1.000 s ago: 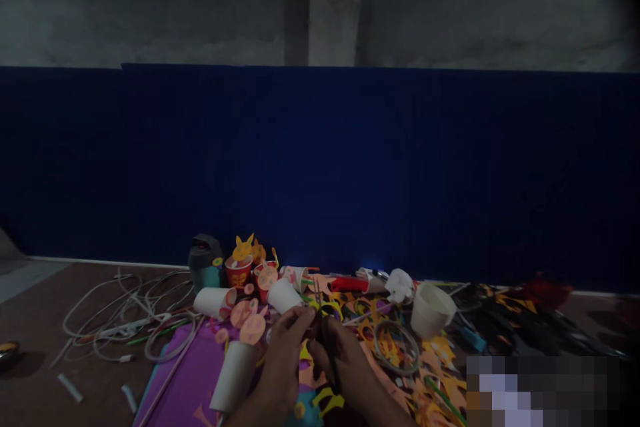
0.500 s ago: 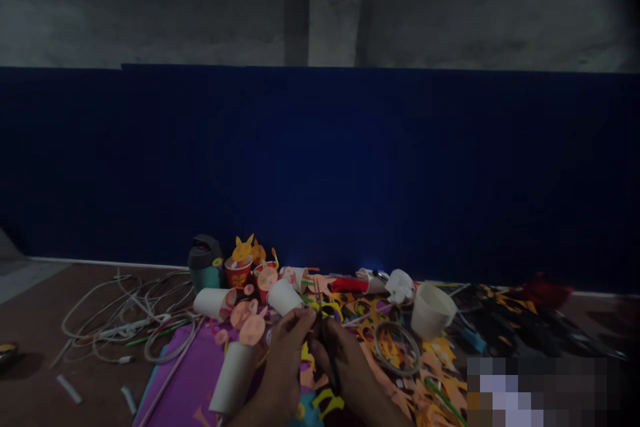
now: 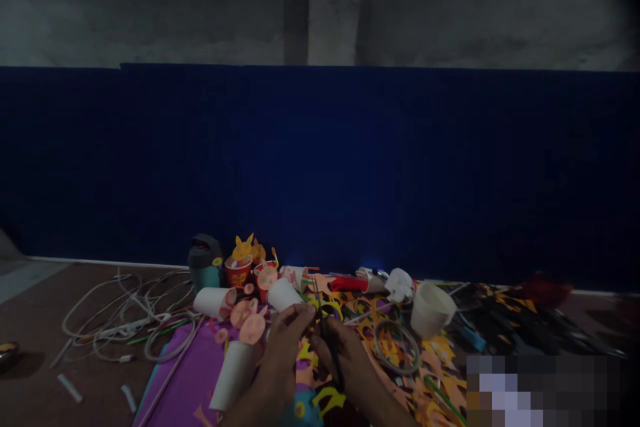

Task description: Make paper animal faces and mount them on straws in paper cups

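Observation:
In the head view, my right hand [image 3: 343, 350] is closed round a pair of dark scissors [image 3: 331, 351], blades pointing up and away from me. My left hand [image 3: 289, 340] is pinched just left of the blades; whatever its fingertips hold is too small and dark to make out. Left of that hand, a white paper cup [image 3: 234, 373] lies tilted, with a pink animal-face cutout [image 3: 253, 325] at its upper end. Another white paper cup [image 3: 284, 296] lies just beyond my fingers. Yellow paper scraps [image 3: 330, 400] spread beneath my hands.
Purple paper [image 3: 187, 373] and tangled white cables [image 3: 125, 313] are on the left. Red cups [image 3: 239, 273] and a dark bottle [image 3: 204, 263] stand by the blue partition [image 3: 320, 167]. To the right are a tape roll [image 3: 397, 347], a white tub [image 3: 433, 310] and orange paper scraps [image 3: 435, 380].
The scissors and my right hand have shifted very slightly. My left hand stays in nearly the same place, and the things around have not moved.

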{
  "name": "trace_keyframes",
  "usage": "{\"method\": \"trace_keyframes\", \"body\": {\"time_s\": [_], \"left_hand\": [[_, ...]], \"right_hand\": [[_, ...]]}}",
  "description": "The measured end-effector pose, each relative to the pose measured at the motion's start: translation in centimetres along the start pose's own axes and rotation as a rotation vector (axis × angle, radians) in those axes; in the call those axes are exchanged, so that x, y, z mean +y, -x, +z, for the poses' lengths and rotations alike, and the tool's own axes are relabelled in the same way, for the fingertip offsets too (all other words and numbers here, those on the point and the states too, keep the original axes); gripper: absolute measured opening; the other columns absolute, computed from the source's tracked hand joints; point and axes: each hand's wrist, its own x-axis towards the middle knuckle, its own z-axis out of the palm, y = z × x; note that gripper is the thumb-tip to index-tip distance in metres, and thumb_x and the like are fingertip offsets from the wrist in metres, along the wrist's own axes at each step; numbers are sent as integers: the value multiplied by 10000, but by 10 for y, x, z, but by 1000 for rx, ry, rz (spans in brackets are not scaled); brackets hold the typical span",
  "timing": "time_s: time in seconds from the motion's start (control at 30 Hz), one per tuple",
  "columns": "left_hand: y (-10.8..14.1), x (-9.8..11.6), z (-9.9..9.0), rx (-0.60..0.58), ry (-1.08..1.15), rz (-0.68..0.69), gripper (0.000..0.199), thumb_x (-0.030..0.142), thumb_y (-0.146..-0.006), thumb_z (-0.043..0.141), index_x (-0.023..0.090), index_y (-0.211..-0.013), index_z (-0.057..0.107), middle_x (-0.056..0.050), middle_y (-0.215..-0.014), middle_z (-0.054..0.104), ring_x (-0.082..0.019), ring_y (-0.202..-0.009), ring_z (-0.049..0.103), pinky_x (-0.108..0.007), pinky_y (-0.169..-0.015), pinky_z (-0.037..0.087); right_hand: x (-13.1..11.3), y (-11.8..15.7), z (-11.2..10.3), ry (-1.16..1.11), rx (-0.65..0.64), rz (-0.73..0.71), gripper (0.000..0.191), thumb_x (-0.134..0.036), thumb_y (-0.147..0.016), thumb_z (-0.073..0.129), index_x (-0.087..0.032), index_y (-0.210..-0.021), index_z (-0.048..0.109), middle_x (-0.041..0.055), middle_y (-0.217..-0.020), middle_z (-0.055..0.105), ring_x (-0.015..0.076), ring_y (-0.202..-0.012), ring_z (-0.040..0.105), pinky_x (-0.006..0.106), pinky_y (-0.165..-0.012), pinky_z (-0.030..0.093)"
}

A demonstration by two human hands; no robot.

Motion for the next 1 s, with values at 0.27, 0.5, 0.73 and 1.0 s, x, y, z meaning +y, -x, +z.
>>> {"method": "trace_keyframes", "body": {"time_s": [0.27, 0.5, 0.73, 1.0], "left_hand": [[-4, 7, 0, -58, -2, -35, 190, 310, -637, 736, 148, -664, 640, -6, -660, 609, -141, -661, 544, -232, -633, 409], [-15, 8, -10, -127, -53, -49, 200, 308, -643, 734, 137, -648, 631, -8, -628, 615, -135, -634, 551, -223, -616, 405], [-16, 16, -11, -170, -87, -62, 185, 283, -646, 730, 139, -628, 616, 12, -598, 584, -118, -599, 531, -210, -598, 395], [-22, 16, -16, -321, -335, -40, 181, 304, -641, 705, 145, -607, 626, 9, -576, 580, -120, -571, 492, -220, -561, 344]], "right_hand": [[-11, 0, -3, 20, -20, 40, 331, -417, -742, 637, -201, -639, 409, -71, -509, 412, 76, -402, 427, 183, -388, 345], [-20, 0, -4, 37, -26, 109, 360, -455, -708, 646, -195, -618, 414, -82, -479, 390, 63, -386, 391, 173, -378, 318], [-14, -2, -7, 16, -29, 153, 328, -414, -701, 658, -189, -618, 434, -90, -465, 368, 42, -363, 333, 156, -346, 278], [-9, -8, -24, -84, 30, 108, 299, -413, -695, 675, -175, -790, 521, -92, -483, 441, 66, -343, 424, 179, -341, 385]]}}
